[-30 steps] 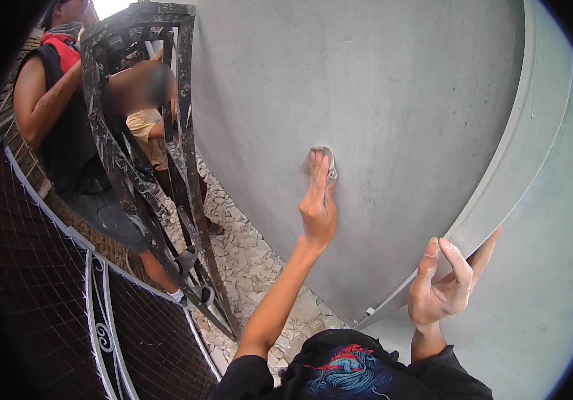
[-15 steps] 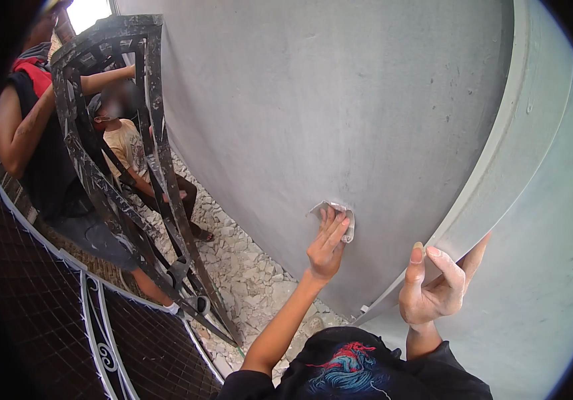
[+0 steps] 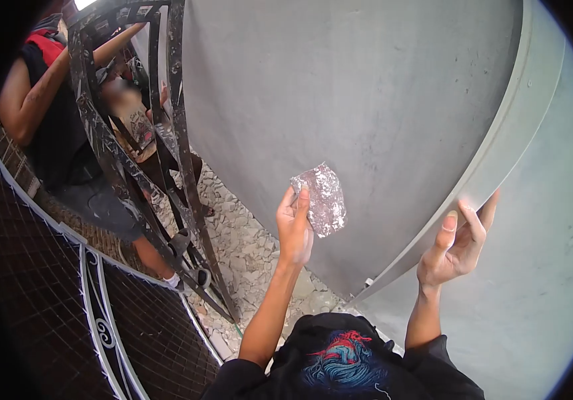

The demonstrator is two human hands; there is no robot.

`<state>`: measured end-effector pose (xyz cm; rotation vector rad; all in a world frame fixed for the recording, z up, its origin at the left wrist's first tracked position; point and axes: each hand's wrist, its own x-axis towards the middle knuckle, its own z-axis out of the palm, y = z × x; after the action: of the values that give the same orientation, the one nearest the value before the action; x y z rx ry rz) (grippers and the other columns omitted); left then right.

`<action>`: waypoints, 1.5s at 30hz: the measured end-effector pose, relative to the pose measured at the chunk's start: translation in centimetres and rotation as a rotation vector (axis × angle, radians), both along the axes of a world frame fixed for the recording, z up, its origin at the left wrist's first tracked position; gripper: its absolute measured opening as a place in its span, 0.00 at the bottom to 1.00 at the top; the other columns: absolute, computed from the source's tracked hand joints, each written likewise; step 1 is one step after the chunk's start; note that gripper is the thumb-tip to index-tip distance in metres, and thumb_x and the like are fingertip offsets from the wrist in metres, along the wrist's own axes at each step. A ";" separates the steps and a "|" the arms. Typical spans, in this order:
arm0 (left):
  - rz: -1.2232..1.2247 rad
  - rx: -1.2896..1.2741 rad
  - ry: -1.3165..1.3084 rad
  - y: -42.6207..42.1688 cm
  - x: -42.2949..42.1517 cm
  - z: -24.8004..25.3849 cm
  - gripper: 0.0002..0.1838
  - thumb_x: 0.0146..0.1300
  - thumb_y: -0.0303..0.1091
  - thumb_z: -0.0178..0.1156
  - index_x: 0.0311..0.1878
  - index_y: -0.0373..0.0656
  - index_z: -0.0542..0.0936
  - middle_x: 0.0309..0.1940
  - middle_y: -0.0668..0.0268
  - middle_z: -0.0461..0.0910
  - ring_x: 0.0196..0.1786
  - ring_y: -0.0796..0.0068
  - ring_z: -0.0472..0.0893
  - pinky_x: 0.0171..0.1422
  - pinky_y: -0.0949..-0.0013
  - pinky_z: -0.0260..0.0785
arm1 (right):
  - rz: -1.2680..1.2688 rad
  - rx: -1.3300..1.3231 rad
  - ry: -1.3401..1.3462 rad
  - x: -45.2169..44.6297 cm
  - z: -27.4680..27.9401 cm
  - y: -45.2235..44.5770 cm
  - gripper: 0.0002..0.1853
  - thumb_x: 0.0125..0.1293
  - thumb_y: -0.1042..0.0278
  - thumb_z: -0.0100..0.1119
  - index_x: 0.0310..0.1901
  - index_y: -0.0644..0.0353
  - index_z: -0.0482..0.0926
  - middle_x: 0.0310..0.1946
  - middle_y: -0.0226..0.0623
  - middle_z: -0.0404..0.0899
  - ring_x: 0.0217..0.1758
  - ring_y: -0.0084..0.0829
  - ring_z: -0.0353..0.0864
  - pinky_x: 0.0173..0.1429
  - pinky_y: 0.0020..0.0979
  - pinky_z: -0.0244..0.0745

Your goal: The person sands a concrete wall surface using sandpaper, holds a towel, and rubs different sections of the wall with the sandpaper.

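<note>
My left hand (image 3: 294, 230) grips a piece of sandpaper (image 3: 323, 200) between thumb and fingers. The sheet is brownish-grey, patched with white dust, its coated face turned towards me. It is held up in front of the smooth grey wall (image 3: 340, 80). Over on the right, my right hand (image 3: 452, 252) has its fingers spread, holding nothing. Its fingertips reach up to the pale raised trim (image 3: 493, 150) along the wall's corner and seem to touch it. White dust coats those fingers.
On the left stands a black, paint-spattered metal frame (image 3: 178, 100). Behind it are a person in a dark sleeveless top (image 3: 56, 150) and a seated person in a printed shirt (image 3: 133, 127). Broken rubble (image 3: 246, 247) covers the ground. A metal railing with scrollwork (image 3: 103, 330) runs along the lower left.
My left hand has lifted the sandpaper off the wall and turned its gritty face towards me. My right hand has shifted slightly up and right along the trim.
</note>
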<state>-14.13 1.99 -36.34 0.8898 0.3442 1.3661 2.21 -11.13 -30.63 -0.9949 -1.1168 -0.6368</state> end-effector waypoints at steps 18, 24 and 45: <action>-0.357 -0.088 0.082 -4.0 -6.3 -1.7 0.14 0.76 0.36 0.55 0.57 0.39 0.71 0.49 0.64 0.80 0.46 0.80 0.81 0.48 0.74 0.76 | 0.577 -0.598 0.447 -15.9 -9.3 1.8 0.40 0.73 0.48 0.57 0.74 0.67 0.56 0.70 0.54 0.63 0.72 0.43 0.65 0.75 0.42 0.58; -0.160 -0.050 0.226 -4.3 -8.9 -1.3 0.21 0.76 0.47 0.52 0.61 0.41 0.69 0.47 0.62 0.77 0.41 0.74 0.80 0.35 0.73 0.71 | 0.380 -0.915 0.425 -12.6 2.6 0.6 0.24 0.77 0.67 0.51 0.69 0.68 0.66 0.61 0.48 0.77 0.57 0.37 0.80 0.59 0.34 0.77; 0.412 -0.409 0.727 -9.9 -28.4 -23.9 0.18 0.74 0.35 0.52 0.64 0.45 0.69 0.46 0.67 0.80 0.39 0.76 0.80 0.35 0.75 0.70 | -0.933 -0.550 -0.342 -4.0 0.7 9.9 0.37 0.77 0.50 0.42 0.79 0.59 0.45 0.81 0.40 0.39 0.84 0.39 0.35 0.80 0.62 0.20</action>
<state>-42.48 -7.87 -60.27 0.9724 1.3770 1.2233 -1.76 -1.23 -29.93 -1.9745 -1.1111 -1.3174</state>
